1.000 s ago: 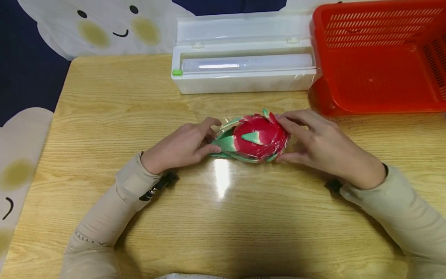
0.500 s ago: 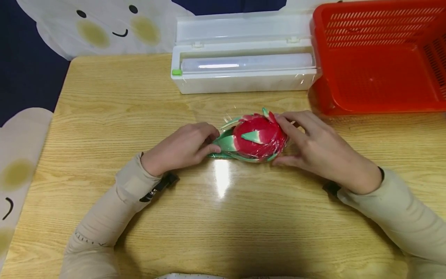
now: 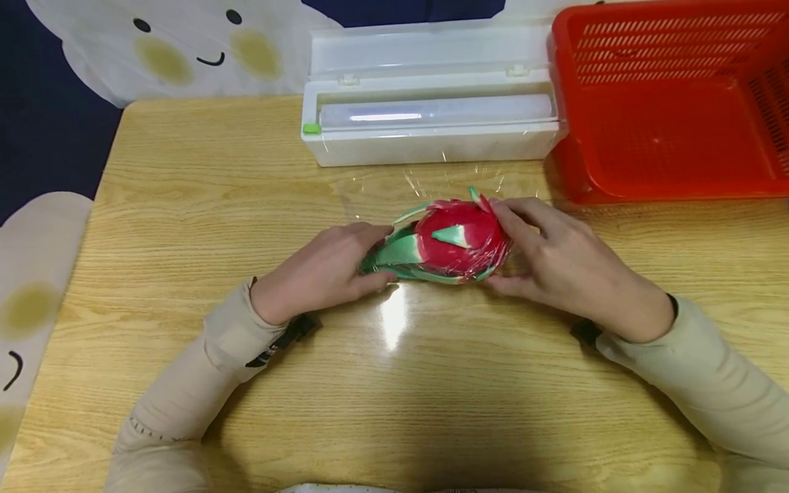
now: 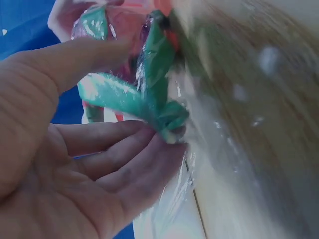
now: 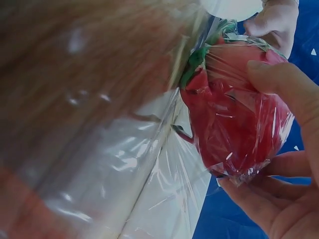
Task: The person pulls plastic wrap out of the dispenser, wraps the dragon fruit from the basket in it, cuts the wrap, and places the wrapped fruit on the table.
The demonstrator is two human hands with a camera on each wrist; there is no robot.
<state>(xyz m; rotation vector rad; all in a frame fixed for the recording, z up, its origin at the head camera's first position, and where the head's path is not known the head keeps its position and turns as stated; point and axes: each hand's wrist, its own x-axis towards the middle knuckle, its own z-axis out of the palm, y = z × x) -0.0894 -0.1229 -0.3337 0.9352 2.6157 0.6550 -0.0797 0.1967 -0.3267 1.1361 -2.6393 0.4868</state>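
"So, how's the red-and-green film-wrapped dragon fruit [image 3: 462, 239] lying?"

"Long axis L–R on the pale wood-grain table [image 3: 444, 383], nr side of the white plastic box [image 3: 431, 148]. Green leafy tips pt L, rounded red end R."

"Hands?"

"R hand [image 3: 564, 263] grips the red end, thumb opp. fingers. L hand [image 3: 320, 270] is loose, fingers fairly straight, touching the tips."

"Diff vs 1 sec ago?"

"L thumb's slid off the top leaf to the nr edge."
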